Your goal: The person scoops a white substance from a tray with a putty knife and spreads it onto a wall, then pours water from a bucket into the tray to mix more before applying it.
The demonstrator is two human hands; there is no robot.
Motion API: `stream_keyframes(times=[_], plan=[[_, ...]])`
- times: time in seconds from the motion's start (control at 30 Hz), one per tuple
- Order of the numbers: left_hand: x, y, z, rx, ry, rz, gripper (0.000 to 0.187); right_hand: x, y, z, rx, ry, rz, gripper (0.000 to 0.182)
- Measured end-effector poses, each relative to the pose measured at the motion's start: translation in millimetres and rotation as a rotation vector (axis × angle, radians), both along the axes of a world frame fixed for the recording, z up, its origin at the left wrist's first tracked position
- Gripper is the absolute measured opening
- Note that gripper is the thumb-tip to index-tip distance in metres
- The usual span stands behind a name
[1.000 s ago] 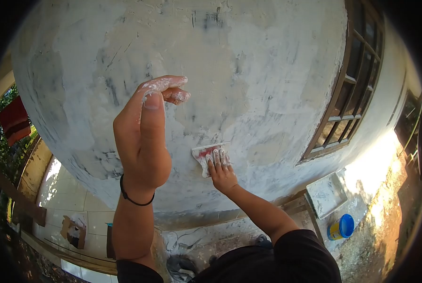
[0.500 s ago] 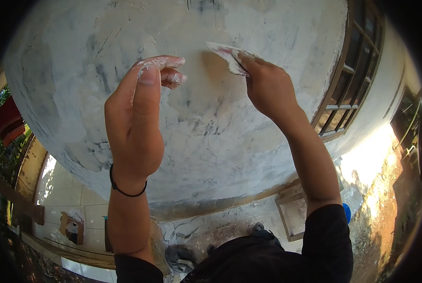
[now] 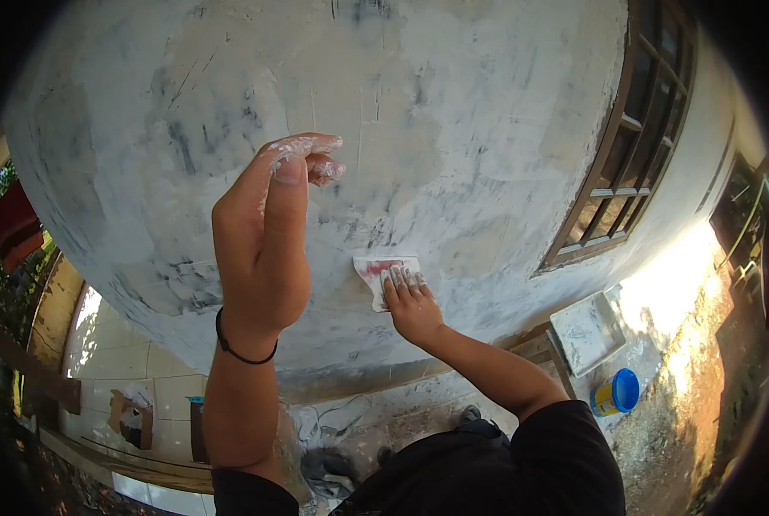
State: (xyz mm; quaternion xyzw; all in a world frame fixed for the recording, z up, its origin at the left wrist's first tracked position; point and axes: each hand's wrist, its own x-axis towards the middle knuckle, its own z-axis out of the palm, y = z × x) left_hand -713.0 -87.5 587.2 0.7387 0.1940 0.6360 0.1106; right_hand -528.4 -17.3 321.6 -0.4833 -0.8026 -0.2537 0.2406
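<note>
1. Seemingly in the spreading and smoothing step: pale patches and dark smears scattered over the wall (image 3: 488, 120), with no even finish across it.
2. Gripping a white, red-marked scraper (image 3: 386, 267) in the right hand (image 3: 415, 313), with fingers spread over its face; set low on the wall, right of the left hand (image 3: 264, 236), and apparently against the surface.
3. Holding the left hand up before the wall, with the thumb close to bent, white-smeared fingers; cannot tell of anything hidden in the palm.
4. Calling next, by judgement, for a steady stroke over the patches farther up, with a flat edge and even pressure to avoid ridges.
5. Perhaps calling for a refill from the white-smeared tray (image 3: 588, 334) at right, just beyond the blue bucket (image 3: 626, 390); cannot tell the amount inside.
</note>
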Motion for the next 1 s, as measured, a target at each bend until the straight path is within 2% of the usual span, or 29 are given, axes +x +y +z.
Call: stream_keyframes(times=[0.03,0.07,0.1,0.17,0.23,0.37,0.47,0.57,0.6,0.67,0.7,0.77,0.83,0.9,1.0], plan=[[-1.4,-0.4,-0.2,0.0,0.0,0.003,0.039,1.8,-10.4,11.8,-0.133,0.001,0.03,0.042],[-2.8,-1.1,-0.7,-0.007,-0.002,0.008,0.038,5.7,-13.8,28.5,-0.169,0.043,0.094,0.029],[-3.3,-2.1,-1.4,-0.016,-0.002,0.01,0.037,9.7,-12.5,48.8,-0.172,0.044,0.095,0.029],[-1.2,-3.8,-0.5,-0.031,-0.001,0.017,0.036,19.8,1.1,93.9,-0.226,0.139,0.077,0.013],[2.3,-5.6,2.1,-0.04,0.002,0.017,0.035,28.4,20.5,144.5,-0.097,0.148,-0.042,0.004],[7.7,-8.4,7.9,-0.002,-0.002,0.006,0.033,48.9,50.6,218.0,0.224,0.135,-0.185,0.005],[7.7,-9.0,9.8,0.025,-0.006,0.004,0.033,58.5,50.9,240.6,0.256,0.069,-0.264,0.005],[3.4,-9.6,8.6,0.033,-0.014,0.007,0.033,78.7,40.8,257.1,0.331,0.14,-0.147,0.007],[1.6,-9.8,7.7,0.028,-0.011,0.006,0.034,82.3,31.4,265.1,0.326,0.14,-0.141,0.007],[-3.1,-9.3,6.4,0.024,-0.012,0.016,0.034,86.7,8.7,283.3,0.016,0.171,-0.062,0.017],[-4.9,-8.9,6.0,0.025,-0.014,0.021,0.034,87.0,-0.4,285.6,0.012,0.166,-0.056,0.017],[-7.0,-8.7,6.6,0.028,-0.033,0.034,0.035,84.3,-18.5,279.9,0.235,0.453,0.147,0.018],[-6.3,-7.6,7.7,0.031,-0.043,0.04,0.035,67.5,-10.7,250.4,0.539,0.521,0.216,0.03],[-1.9,-6.5,7.7,0.05,-0.047,0.005,0.036,55.0,10.6,200.3,0.695,0.327,0.083,0.031],[3.3,-9.1,6.7,0.028,0.005,0.006,0.037,25.5,57.1,98.2,0.554,0.2,0.007,0.031]])
